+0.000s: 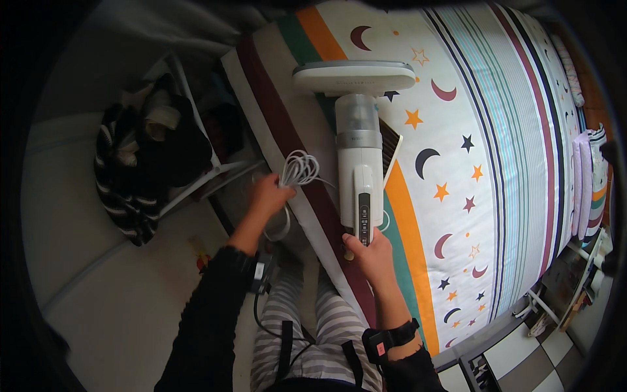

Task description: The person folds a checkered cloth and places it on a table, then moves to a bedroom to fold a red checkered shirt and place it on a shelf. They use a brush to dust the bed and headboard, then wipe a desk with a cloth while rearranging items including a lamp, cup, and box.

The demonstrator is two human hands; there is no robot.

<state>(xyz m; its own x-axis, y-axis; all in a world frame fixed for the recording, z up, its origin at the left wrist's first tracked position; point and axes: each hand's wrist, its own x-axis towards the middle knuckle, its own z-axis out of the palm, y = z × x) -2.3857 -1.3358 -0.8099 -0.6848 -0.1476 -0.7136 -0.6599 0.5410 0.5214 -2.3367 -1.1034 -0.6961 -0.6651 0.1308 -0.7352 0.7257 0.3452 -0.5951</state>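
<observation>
A white handheld vacuum cleaner with a wide flat head and a clear dust cup is over the bed. My right hand is closed around the lower end of its handle, below a dark button panel. In my left hand is a looped bundle of white power cord, pinched at its lower side. More of the cord hangs below that hand, and a thin strand runs toward the vacuum. Partly hidden behind the vacuum, a brown slatted piece with a cream edge shows on the bed.
The bed has a sheet with stripes, moons and stars. To the left, dark clothes lie over a white-framed chair or rack. Folded bedding sits at the far right, above a cluttered shelf.
</observation>
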